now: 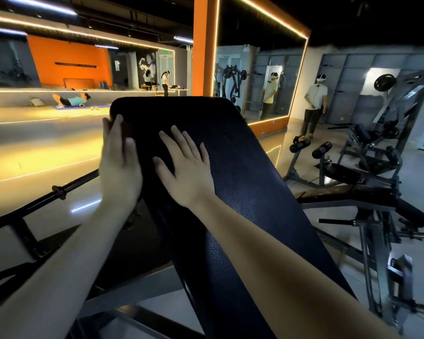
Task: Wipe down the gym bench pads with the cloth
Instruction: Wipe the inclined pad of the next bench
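The bench pad [230,192] slopes up away from the person, its long axis running from 5 o'clock near the body to 11 o'clock at its top end. The right hand [186,172] lies flat mid-pad, fingers spread and straight, holding nothing. At 9 o'clock from it, the left hand [119,167] presses straight fingers on the pad's left edge over a brownish patch, probably the cloth [127,129]. Most of the pad lies at 5 o'clock from there.
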